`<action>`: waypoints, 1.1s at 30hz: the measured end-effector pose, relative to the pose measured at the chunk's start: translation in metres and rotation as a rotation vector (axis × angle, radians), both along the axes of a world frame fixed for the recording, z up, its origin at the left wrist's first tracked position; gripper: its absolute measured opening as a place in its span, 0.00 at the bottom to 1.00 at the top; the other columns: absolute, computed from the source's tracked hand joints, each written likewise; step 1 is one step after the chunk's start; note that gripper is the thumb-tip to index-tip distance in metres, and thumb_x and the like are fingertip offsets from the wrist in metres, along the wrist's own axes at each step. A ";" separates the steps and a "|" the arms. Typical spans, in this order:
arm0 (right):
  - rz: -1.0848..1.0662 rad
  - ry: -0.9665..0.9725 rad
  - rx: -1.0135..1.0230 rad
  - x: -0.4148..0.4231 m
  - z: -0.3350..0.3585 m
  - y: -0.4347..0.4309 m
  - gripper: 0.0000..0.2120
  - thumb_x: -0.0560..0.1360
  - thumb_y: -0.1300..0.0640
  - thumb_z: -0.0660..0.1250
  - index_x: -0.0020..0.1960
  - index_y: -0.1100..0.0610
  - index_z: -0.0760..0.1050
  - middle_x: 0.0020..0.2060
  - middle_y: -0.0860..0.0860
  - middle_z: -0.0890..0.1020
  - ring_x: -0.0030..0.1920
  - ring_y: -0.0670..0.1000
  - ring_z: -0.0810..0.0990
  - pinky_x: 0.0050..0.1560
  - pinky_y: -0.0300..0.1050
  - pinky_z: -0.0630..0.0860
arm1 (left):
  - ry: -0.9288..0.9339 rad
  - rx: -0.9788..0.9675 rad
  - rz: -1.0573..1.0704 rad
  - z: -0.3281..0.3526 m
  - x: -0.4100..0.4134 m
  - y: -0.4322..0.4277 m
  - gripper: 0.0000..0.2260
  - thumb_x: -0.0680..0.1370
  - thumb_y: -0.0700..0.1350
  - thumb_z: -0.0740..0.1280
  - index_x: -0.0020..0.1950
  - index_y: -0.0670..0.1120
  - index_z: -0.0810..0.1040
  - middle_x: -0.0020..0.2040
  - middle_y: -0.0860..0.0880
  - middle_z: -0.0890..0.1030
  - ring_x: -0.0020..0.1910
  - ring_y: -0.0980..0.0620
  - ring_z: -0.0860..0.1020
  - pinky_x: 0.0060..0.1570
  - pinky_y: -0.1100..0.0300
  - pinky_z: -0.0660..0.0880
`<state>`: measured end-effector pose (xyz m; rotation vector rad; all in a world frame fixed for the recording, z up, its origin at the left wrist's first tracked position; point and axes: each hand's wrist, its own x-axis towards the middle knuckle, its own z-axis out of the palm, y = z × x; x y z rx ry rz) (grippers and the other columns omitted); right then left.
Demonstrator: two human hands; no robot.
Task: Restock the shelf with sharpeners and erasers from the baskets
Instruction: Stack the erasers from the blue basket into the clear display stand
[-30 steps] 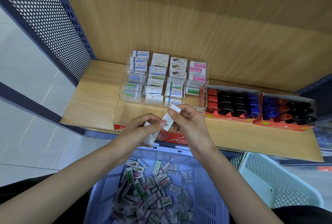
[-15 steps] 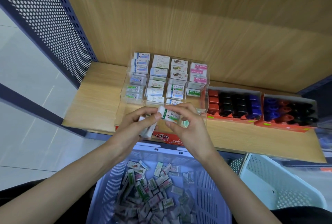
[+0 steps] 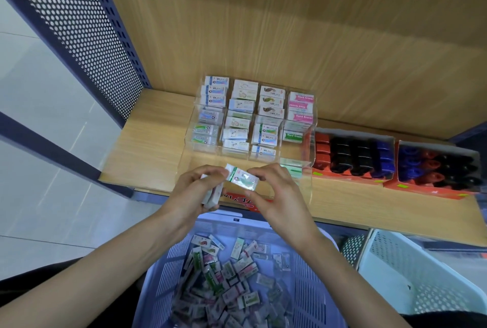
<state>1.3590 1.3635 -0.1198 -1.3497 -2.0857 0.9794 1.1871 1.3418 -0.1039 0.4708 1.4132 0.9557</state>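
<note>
Both my hands meet just above the front edge of the shelf [image 3: 147,143], sharing one wrapped eraser [image 3: 241,178] with a green band. My left hand [image 3: 193,192] touches its left end with thumb and fingertip, while the lower fingers curl round a small stack of erasers [image 3: 212,197] held against the palm. My right hand [image 3: 276,190] pinches the eraser's right end, fingers arched over it, the wrist bent down toward me. The eraser lies tilted, left end higher, clear of the shelf.

Just behind my hands stands a clear display tray [image 3: 200,161], its stepped rows packed with boxed erasers [image 3: 238,121]; a few green-banded ones [image 3: 290,168] lie in the front right compartment, beside my right fingers. To the right of the tray sit two red boxes [image 3: 342,177], [image 3: 427,190] holding red, black and blue sharpeners [image 3: 350,154].

Below my forearms is a blue basket [image 3: 168,262] with a heap of loose erasers [image 3: 224,280]; a white basket [image 3: 395,262] stands just to its right. A perforated panel [image 3: 87,24] closes the shelf's left side, and a wood-grain back wall [image 3: 290,24] rises behind everything.
</note>
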 end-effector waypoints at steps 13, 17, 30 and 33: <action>0.016 0.553 -0.601 -0.018 0.016 0.008 0.22 0.72 0.66 0.70 0.62 0.49 0.73 0.32 0.50 0.79 0.37 0.47 0.76 0.44 0.37 0.73 | 0.072 0.068 -0.153 0.010 -0.005 0.004 0.18 0.65 0.54 0.72 0.48 0.42 0.81 0.39 0.47 0.78 0.40 0.50 0.76 0.36 0.59 0.73; -0.236 0.578 -0.540 -0.015 0.010 0.010 0.19 0.71 0.64 0.72 0.57 0.49 0.71 0.33 0.51 0.82 0.40 0.48 0.81 0.47 0.38 0.75 | 0.121 0.053 -0.186 0.007 0.001 0.001 0.17 0.67 0.53 0.72 0.48 0.42 0.82 0.41 0.43 0.77 0.42 0.47 0.75 0.36 0.59 0.70; 0.204 0.251 -0.247 -0.013 0.006 0.041 0.20 0.75 0.62 0.69 0.60 0.42 0.72 0.55 0.42 0.78 0.55 0.41 0.75 0.54 0.34 0.72 | 0.087 0.022 -0.198 0.020 -0.027 0.006 0.04 0.75 0.42 0.68 0.43 0.42 0.80 0.35 0.47 0.79 0.32 0.56 0.77 0.29 0.64 0.70; 0.235 0.114 -0.170 -0.025 0.003 0.050 0.14 0.73 0.60 0.71 0.55 0.48 0.75 0.48 0.42 0.77 0.50 0.38 0.73 0.51 0.29 0.68 | 0.089 0.001 -0.079 0.016 -0.037 0.006 0.05 0.74 0.43 0.69 0.46 0.43 0.82 0.41 0.47 0.81 0.38 0.53 0.79 0.34 0.61 0.72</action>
